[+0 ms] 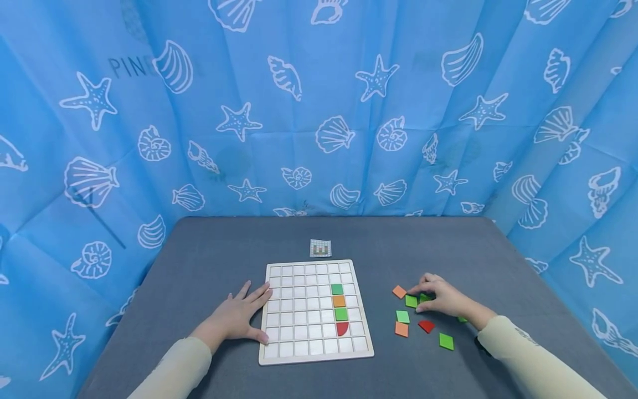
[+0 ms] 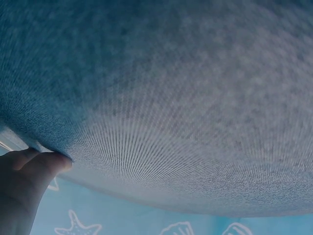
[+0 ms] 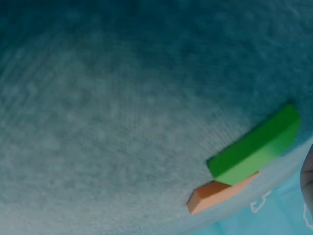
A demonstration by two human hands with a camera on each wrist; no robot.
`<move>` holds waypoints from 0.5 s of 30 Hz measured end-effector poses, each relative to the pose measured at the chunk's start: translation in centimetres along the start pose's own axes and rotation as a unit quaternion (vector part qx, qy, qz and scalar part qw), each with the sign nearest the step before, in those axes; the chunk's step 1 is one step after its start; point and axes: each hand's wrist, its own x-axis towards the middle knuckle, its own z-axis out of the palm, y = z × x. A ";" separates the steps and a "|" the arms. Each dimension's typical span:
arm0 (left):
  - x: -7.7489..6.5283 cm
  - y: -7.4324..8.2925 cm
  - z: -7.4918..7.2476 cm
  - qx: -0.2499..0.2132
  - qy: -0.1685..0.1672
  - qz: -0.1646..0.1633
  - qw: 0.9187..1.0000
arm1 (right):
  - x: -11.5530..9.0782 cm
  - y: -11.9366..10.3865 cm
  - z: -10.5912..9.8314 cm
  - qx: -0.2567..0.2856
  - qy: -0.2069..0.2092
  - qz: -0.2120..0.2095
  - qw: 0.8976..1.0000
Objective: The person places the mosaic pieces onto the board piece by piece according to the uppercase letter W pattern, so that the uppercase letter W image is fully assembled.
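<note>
A pale gridded board lies on the table, with a column of tiles in its right part: a green square, an orange square, another green square and a red rounded piece. My left hand rests at the board's left edge, fingers spread; the left wrist view shows only part of this hand. To the board's right, my right hand reaches over loose tiles, thumb and index finger apart around a green tile. Another green tile lies by the index fingertip.
Around the right hand lie an orange tile, a green one, another orange one, a red piece and a green tile. A small pattern card sits behind the board. A blue curtain hangs beyond the grey table.
</note>
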 end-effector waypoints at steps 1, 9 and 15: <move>0.0 0.0 0.0 0.001 0.000 0.000 1.000 | 0.0 0.1 0.1 -0.002 -0.001 0.006 1.000; 0.0 0.1 -0.1 0.008 0.001 0.000 1.000 | 0.3 0.4 0.5 -0.030 0.002 0.016 0.999; 0.0 0.1 0.0 0.007 0.003 0.000 1.000 | 0.4 0.1 0.6 -0.057 0.003 0.010 0.998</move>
